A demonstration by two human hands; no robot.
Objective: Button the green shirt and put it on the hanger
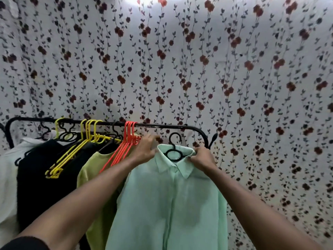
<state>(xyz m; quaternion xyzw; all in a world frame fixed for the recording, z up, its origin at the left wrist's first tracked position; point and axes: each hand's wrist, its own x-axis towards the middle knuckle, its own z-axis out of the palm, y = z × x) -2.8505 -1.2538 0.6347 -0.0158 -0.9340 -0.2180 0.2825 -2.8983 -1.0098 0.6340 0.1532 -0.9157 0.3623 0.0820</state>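
Observation:
The pale green shirt (171,204) hangs buttoned down its front on a black hanger (173,150), whose hook sits just below the black rail (162,125), not on it. My right hand (202,156) grips the shirt's right collar and shoulder with the hanger inside. My left hand (146,147) is at the shirt's left shoulder, pressed against the orange hangers; whether it grips the shirt I cannot tell.
On the rail hang orange hangers (128,139), yellow hangers (86,139), a lime top (95,177), a black garment (45,177) and a white garment (9,168). Floral wallpaper (252,87) is right behind. The rail's right end (207,139) curves downward.

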